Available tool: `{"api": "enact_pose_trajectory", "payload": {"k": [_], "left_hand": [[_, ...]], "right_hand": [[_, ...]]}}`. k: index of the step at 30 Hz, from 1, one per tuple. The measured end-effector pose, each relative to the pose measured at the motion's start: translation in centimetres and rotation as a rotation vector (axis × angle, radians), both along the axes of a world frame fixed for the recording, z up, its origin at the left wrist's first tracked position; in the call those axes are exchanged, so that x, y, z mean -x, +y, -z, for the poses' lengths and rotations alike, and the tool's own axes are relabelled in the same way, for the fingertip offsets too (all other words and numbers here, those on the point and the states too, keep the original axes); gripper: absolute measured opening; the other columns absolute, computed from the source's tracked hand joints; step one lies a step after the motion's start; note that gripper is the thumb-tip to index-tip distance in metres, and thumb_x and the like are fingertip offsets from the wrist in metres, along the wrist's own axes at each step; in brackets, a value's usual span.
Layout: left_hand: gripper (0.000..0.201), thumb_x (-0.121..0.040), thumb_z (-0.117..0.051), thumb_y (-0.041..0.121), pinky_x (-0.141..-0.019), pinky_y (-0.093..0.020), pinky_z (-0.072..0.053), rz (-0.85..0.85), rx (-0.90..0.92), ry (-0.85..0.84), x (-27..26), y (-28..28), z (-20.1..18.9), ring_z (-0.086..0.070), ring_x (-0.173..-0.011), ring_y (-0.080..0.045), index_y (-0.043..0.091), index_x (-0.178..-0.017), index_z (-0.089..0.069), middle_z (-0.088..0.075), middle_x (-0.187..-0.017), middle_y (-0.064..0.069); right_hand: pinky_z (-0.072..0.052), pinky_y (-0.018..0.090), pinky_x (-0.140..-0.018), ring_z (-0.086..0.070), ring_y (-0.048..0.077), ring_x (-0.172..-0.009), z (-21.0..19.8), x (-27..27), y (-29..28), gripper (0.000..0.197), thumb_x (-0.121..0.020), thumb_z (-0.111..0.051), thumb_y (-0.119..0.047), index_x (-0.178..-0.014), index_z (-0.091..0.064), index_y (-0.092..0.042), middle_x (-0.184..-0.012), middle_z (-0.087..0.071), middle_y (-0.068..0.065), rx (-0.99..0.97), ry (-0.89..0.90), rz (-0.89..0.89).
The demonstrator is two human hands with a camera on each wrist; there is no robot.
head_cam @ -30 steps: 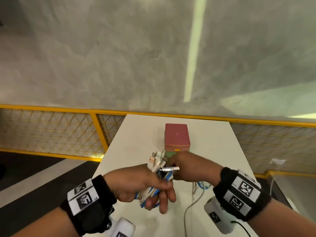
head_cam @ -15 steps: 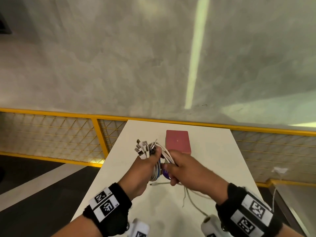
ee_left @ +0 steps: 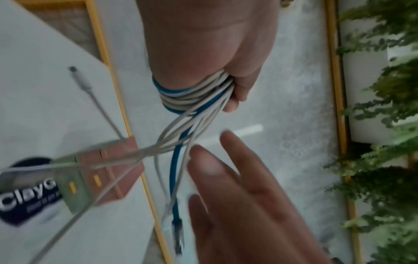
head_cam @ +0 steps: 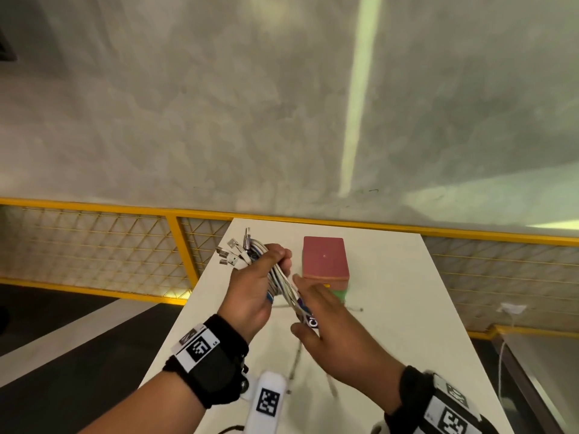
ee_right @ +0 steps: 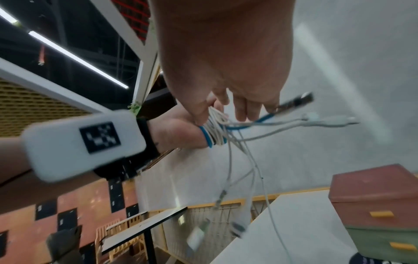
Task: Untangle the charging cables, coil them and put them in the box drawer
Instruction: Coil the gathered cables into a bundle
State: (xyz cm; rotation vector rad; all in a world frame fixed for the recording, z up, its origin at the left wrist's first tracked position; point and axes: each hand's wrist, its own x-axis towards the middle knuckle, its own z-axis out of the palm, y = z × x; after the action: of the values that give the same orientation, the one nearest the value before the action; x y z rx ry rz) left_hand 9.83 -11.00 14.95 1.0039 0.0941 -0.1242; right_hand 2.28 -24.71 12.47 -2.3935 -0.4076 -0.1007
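A bundle of white and blue charging cables [head_cam: 275, 278] is wound round my left hand [head_cam: 250, 292], which grips it above the white table [head_cam: 407, 308]. Several USB plugs [head_cam: 230, 253] stick out past its knuckles. In the left wrist view the loops [ee_left: 192, 92] cross the palm and loose ends [ee_left: 175, 178] hang down. My right hand [head_cam: 322, 311] is just right of the bundle with its fingers [ee_left: 210, 171] straight beside the hanging strands. The box [head_cam: 326, 261] has a red top and a green drawer [ee_right: 382, 239] with yellow handles; it stands behind my hands.
A dark round sticker with white lettering [ee_left: 22, 192] lies on the table in front of the box. One white cable end [ee_left: 81, 80] lies on the tabletop. A yellow mesh railing [head_cam: 94, 245] runs behind the table, which drops off at its left edge [head_cam: 194, 292].
Both hands have moved away from me toward the box. My left hand has turned so the plugs point up and left. My right hand has let go and straightened its fingers.
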Motion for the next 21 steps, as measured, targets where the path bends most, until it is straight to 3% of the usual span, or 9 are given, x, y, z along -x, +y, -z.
{"api": "enact_pose_trajectory", "payload": {"k": [3, 6, 10, 12, 13, 15, 17, 19, 21], "left_hand": [[0.016, -0.092, -0.058, -0.002, -0.068, -0.027, -0.048, -0.104, -0.192, -0.140, -1.0, 0.8, 0.4, -0.060, -0.069, -0.015, 0.009, -0.081, -0.063, -0.065, -0.078, -0.006], [0.013, -0.088, -0.062, -0.008, -0.063, -0.021, -0.050, -0.142, -0.378, -0.259, -0.9, 0.8, 0.7, -0.063, -0.067, -0.010, 0.005, -0.085, -0.062, -0.066, -0.076, -0.004], [0.017, -0.087, -0.065, -0.006, -0.061, -0.017, -0.051, -0.048, -0.494, -0.292, 0.9, -0.9, 1.0, -0.065, -0.065, -0.003, 0.010, -0.081, -0.066, -0.070, -0.068, 0.008], [0.011, -0.087, -0.069, 0.002, -0.055, -0.019, -0.052, 0.019, -0.483, -0.218, 2.4, -2.0, 1.5, -0.068, -0.062, -0.004, 0.013, -0.086, -0.069, -0.072, -0.067, 0.008], [0.009, -0.087, -0.070, 0.005, -0.055, -0.021, -0.052, 0.044, -0.469, -0.183, 3.1, -2.5, 1.8, -0.068, -0.061, -0.007, 0.014, -0.087, -0.070, -0.072, -0.066, 0.006], [0.013, -0.085, -0.072, 0.004, -0.058, -0.025, -0.051, 0.078, -0.384, -0.170, 4.1, -3.3, 2.3, -0.064, -0.059, -0.015, 0.012, -0.076, -0.069, -0.067, -0.061, 0.000], [0.017, -0.079, -0.072, 0.008, -0.055, -0.026, -0.047, 0.128, -0.261, -0.164, 4.6, -3.6, 2.4, -0.055, -0.051, -0.017, 0.011, -0.063, -0.065, -0.059, -0.054, -0.006], [0.021, -0.073, -0.067, 0.016, -0.051, -0.027, -0.042, 0.202, -0.139, -0.139, 4.8, -3.5, 2.4, -0.048, -0.044, -0.019, 0.007, -0.056, -0.059, -0.053, -0.048, -0.009], [0.025, -0.066, -0.070, 0.021, -0.049, -0.027, -0.042, 0.297, -0.013, -0.103, 4.9, -3.3, 2.5, -0.045, -0.040, -0.020, 0.005, -0.052, -0.055, -0.049, -0.044, -0.010]], "right_hand": [[-0.038, 0.024, -0.107, -0.043, 0.001, -0.126, -0.2, -0.4, -1.1, 0.047, -0.094, -0.053, -0.041, -0.139, -0.042, -0.039, -0.136, -0.045, -0.019, -0.199, 0.060, 0.178], [-0.051, 0.034, -0.095, -0.065, 0.010, -0.104, -0.1, -0.9, -0.9, 0.023, -0.094, -0.052, -0.045, -0.113, -0.060, -0.034, -0.111, -0.068, -0.007, -0.638, 0.331, 0.301], [-0.053, 0.038, -0.074, -0.071, 0.028, -0.093, 0.7, -1.5, 0.5, 0.056, -0.091, -0.042, -0.062, -0.123, -0.052, -0.017, -0.109, -0.071, 0.016, -1.158, 0.877, 0.304], [-0.054, 0.041, -0.080, -0.069, 0.030, -0.095, 0.6, -1.8, 1.2, 0.061, -0.091, -0.043, -0.064, -0.129, -0.055, -0.018, -0.114, -0.070, 0.016, -1.346, 0.978, 0.281], [-0.054, 0.042, -0.085, -0.069, 0.028, -0.096, 0.3, -1.8, 1.4, 0.054, -0.092, -0.043, -0.059, -0.125, -0.061, -0.020, -0.113, -0.071, 0.012, -1.409, 0.970, 0.282], [-0.054, 0.041, -0.086, -0.071, 0.022, -0.089, -0.1, -2.0, 1.6, 0.037, -0.096, -0.043, -0.043, -0.102, -0.072, -0.020, -0.099, -0.076, 0.004, -1.498, 0.917, 0.309], [-0.054, 0.038, -0.075, -0.071, 0.019, -0.072, 0.1, -2.2, 1.2, 0.036, -0.096, -0.042, -0.026, -0.077, -0.070, -0.015, -0.075, -0.071, 0.004, -1.526, 0.877, 0.319], [-0.053, 0.033, -0.066, -0.065, 0.022, -0.058, 0.2, -2.3, 0.7, 0.031, -0.092, -0.043, -0.017, -0.073, -0.066, -0.008, -0.063, -0.062, 0.011, -1.501, 0.887, 0.349], [-0.044, 0.024, -0.050, -0.050, 0.017, -0.038, 0.3, -2.3, 0.2, 0.030, -0.091, -0.044, -0.017, -0.066, -0.056, -0.007, -0.045, -0.048, 0.008, -1.518, 0.909, 0.397]]}}
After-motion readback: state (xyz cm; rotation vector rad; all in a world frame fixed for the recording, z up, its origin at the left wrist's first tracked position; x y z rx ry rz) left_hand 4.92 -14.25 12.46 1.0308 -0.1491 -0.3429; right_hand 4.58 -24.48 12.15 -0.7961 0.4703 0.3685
